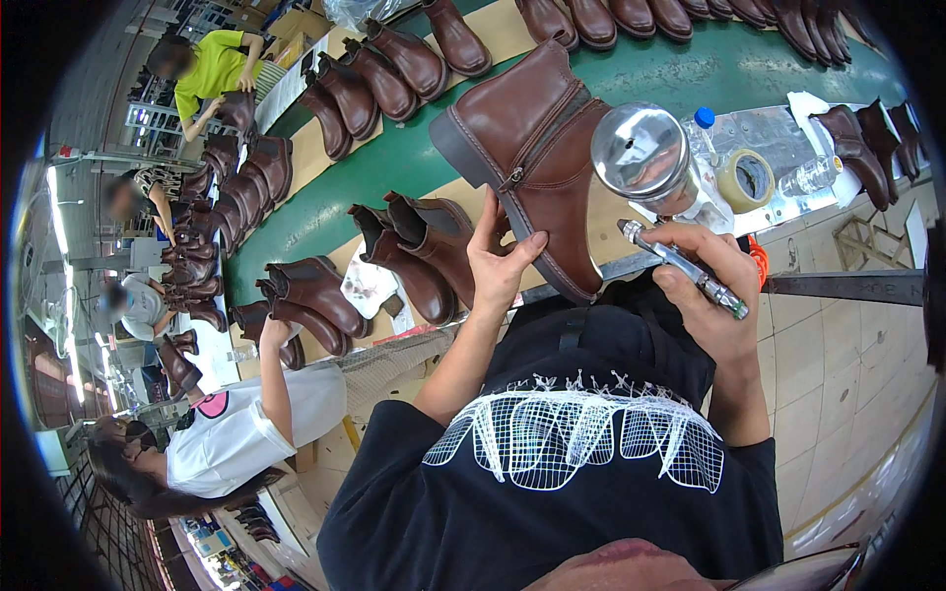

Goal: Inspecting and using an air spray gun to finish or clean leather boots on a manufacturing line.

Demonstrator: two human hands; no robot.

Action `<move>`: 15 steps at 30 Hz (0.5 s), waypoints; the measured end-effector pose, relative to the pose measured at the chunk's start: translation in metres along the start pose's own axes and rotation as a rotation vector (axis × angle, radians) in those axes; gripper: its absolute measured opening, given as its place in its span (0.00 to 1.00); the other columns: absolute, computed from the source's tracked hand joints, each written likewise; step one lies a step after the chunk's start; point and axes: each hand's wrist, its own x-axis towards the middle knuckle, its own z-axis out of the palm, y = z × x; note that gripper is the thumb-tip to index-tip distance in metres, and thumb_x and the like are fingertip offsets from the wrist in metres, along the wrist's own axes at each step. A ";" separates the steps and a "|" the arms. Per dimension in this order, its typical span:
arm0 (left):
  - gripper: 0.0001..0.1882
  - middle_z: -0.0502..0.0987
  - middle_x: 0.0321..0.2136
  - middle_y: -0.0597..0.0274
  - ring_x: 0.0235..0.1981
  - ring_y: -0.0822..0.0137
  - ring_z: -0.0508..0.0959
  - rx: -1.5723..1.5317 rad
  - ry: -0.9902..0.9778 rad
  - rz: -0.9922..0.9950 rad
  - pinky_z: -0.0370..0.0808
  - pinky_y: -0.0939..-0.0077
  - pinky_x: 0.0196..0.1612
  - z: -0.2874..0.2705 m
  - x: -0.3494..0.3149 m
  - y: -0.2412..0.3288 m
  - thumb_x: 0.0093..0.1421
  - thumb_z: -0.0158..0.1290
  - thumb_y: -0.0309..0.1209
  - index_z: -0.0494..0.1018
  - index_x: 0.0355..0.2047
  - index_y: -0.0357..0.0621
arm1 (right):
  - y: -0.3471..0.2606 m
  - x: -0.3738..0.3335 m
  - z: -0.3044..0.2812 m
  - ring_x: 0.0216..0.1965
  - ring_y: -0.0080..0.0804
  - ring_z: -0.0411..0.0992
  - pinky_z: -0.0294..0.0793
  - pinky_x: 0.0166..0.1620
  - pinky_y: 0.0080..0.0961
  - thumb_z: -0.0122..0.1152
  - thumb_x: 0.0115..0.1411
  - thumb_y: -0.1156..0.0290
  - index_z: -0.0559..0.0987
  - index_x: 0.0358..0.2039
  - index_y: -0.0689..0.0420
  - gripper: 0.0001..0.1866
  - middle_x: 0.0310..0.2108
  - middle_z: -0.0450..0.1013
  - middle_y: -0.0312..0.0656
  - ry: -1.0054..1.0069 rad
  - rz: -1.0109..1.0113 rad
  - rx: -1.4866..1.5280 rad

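Note:
My left hand point(500, 258) is closed on the sole edge of a brown leather ankle boot point(493, 108), thumb on the side of the forefoot. The boot is tilted, its toe toward me and its zipped side showing; the zip pull point(514, 175) sits low on the shaft. My right hand point(711, 286) grips a silver pen-shaped tool point(680, 261), its dark tip pointing at the boot but apart from it. Just beyond that hand stands a shiny round metal container point(641, 153) with a small hole in its top.
A tape roll point(746, 180), a blue-capped bottle point(704, 120) and a clear plastic bottle point(808, 175) are on the foil-covered bench end. Brown boots point(419, 246) line both sides of the green bench point(325, 212). A person in white point(236, 433) works at my left; others are farther along.

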 end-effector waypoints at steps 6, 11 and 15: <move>0.47 0.71 0.57 0.51 0.55 0.63 0.73 -0.139 -0.044 -0.082 0.70 0.69 0.57 -0.004 0.002 -0.008 0.52 0.65 0.21 0.52 0.69 0.32 | 0.010 0.000 -0.003 0.29 0.25 0.76 0.66 0.37 0.21 0.71 0.53 0.67 0.82 0.39 0.57 0.13 0.32 0.80 0.39 0.036 0.038 0.058; 0.47 0.68 0.60 0.49 0.58 0.63 0.71 -0.241 -0.072 -0.159 0.70 0.69 0.58 -0.011 -0.002 -0.014 0.52 0.65 0.25 0.52 0.68 0.30 | 0.012 -0.003 -0.009 0.31 0.23 0.72 0.67 0.37 0.20 0.66 0.57 0.68 0.81 0.41 0.60 0.13 0.34 0.78 0.38 0.011 0.062 0.052; 0.46 0.68 0.60 0.50 0.58 0.63 0.72 -0.278 -0.072 -0.202 0.70 0.70 0.59 -0.012 -0.006 -0.019 0.51 0.65 0.26 0.53 0.67 0.29 | 0.012 -0.004 -0.014 0.33 0.22 0.69 0.67 0.38 0.19 0.62 0.61 0.69 0.80 0.43 0.63 0.13 0.35 0.76 0.37 -0.026 0.063 0.028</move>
